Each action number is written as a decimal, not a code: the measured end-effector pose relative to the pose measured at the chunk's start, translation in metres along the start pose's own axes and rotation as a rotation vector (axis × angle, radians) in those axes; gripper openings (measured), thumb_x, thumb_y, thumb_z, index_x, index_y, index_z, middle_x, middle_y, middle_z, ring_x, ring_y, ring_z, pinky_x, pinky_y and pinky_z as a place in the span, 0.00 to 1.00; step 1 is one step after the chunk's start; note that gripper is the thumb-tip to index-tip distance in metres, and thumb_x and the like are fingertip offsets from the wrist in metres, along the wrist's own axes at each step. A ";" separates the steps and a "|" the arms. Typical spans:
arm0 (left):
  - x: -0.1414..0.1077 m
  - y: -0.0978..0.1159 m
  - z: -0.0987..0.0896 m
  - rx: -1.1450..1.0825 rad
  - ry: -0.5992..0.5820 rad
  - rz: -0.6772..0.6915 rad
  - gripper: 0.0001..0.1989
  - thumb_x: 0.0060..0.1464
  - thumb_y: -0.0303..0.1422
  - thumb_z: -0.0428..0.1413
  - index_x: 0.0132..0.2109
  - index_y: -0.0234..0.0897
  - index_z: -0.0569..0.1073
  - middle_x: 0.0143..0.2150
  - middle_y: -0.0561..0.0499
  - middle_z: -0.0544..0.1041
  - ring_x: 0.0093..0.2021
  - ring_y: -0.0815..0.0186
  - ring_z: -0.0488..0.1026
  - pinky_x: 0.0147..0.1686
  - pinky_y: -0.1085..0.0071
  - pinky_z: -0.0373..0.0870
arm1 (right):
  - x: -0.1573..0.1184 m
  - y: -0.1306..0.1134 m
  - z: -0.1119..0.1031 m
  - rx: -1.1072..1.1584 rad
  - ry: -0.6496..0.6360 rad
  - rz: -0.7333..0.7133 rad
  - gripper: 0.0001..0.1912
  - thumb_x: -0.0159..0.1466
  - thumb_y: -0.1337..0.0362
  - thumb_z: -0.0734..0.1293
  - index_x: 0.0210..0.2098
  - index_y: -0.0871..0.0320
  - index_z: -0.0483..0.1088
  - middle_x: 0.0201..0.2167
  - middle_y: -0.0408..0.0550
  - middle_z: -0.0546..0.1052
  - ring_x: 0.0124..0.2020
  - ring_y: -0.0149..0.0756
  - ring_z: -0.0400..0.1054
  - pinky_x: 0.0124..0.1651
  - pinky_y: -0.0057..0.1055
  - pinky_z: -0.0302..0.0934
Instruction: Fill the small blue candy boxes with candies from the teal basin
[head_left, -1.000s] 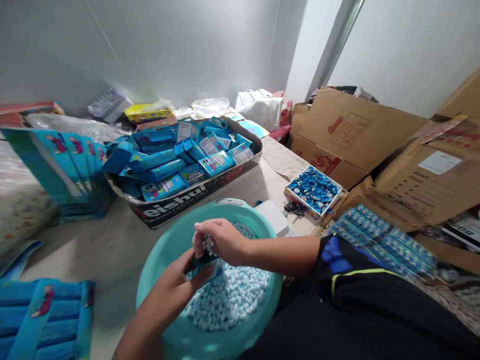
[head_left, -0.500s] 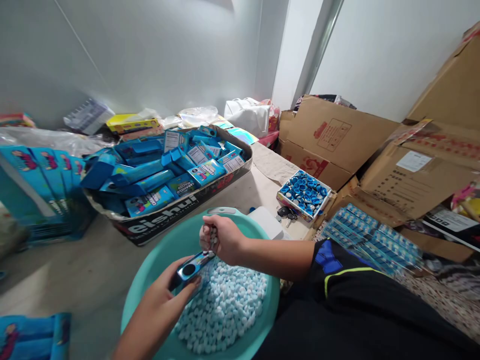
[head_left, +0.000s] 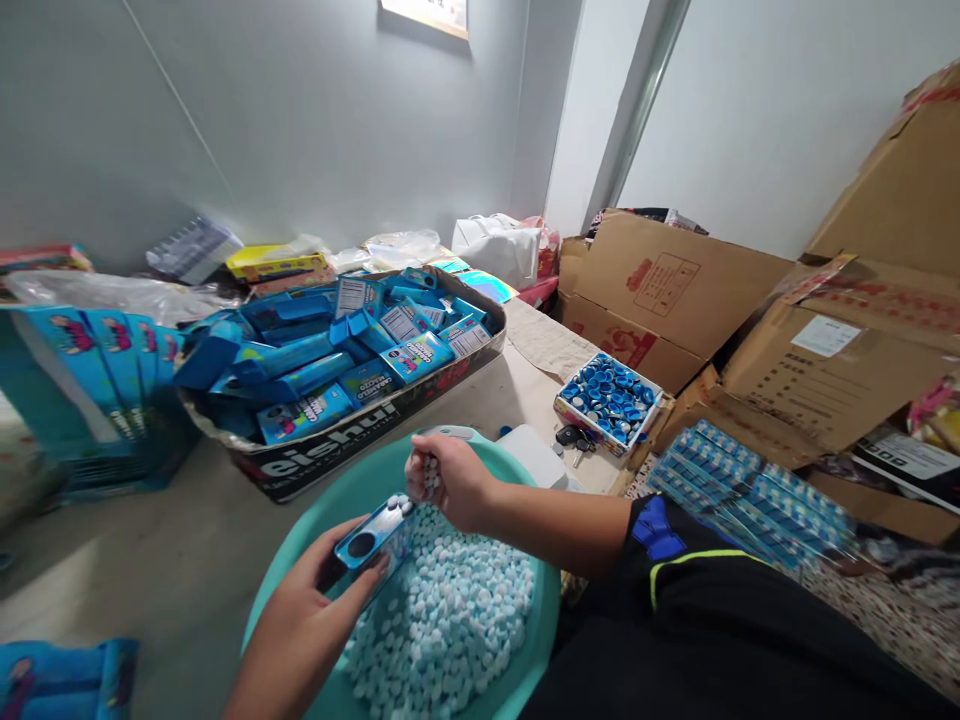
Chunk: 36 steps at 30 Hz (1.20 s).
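My left hand (head_left: 322, 595) grips a small blue candy box (head_left: 375, 535) by its sides, tilted over the basin. A few white candies lie at the box's far end. Just beyond that end, my right hand (head_left: 450, 480) is closed around a handful of candies, some showing between the fingers. Below both hands, a turquoise basin (head_left: 281, 580) holds a heap of pale blue and white candies (head_left: 457, 610). The palm side of my right hand is partly hidden.
A black carton (head_left: 330, 450) full of blue boxes stands behind the basin. To the right are a tray of blue caps (head_left: 609, 395), car keys (head_left: 574, 438) and large cardboard boxes (head_left: 667, 285). Blue packages (head_left: 742, 490) lie at right; printed blue cartons (head_left: 97, 400) stand at left.
The candy box has moved slightly left and down, away from my right hand, and white candies now show at its end. The camera view has tipped up a little.
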<state>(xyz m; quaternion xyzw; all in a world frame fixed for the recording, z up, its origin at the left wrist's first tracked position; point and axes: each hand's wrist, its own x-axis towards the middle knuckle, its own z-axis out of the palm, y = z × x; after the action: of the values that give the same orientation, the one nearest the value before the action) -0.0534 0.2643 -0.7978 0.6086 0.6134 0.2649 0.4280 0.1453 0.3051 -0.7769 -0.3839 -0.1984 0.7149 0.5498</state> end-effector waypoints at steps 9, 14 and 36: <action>-0.018 0.007 0.008 0.026 -0.004 0.101 0.27 0.51 0.46 0.65 0.56 0.39 0.79 0.50 0.44 0.84 0.50 0.49 0.81 0.54 0.55 0.77 | -0.010 -0.002 -0.002 0.159 0.095 0.135 0.18 0.70 0.64 0.65 0.24 0.55 0.61 0.17 0.36 0.63 0.19 0.26 0.53 0.23 0.23 0.51; -0.029 0.010 0.008 0.094 -0.094 0.132 0.24 0.56 0.39 0.62 0.58 0.39 0.78 0.51 0.46 0.83 0.48 0.52 0.81 0.49 0.58 0.77 | -0.015 0.000 -0.001 0.125 0.083 0.135 0.19 0.72 0.64 0.63 0.23 0.55 0.60 0.17 0.38 0.63 0.19 0.27 0.56 0.24 0.24 0.52; -0.035 0.010 0.009 0.069 -0.035 0.146 0.21 0.59 0.38 0.62 0.59 0.41 0.76 0.50 0.48 0.80 0.35 0.63 0.74 0.32 0.69 0.69 | -0.015 -0.001 -0.005 0.130 0.074 0.150 0.21 0.74 0.63 0.60 0.23 0.56 0.60 0.18 0.38 0.63 0.19 0.26 0.58 0.26 0.25 0.53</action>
<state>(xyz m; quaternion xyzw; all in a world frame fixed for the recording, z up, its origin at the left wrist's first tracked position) -0.0442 0.2299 -0.7873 0.6706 0.5686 0.2634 0.3970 0.1511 0.2906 -0.7737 -0.3873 -0.1019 0.7508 0.5253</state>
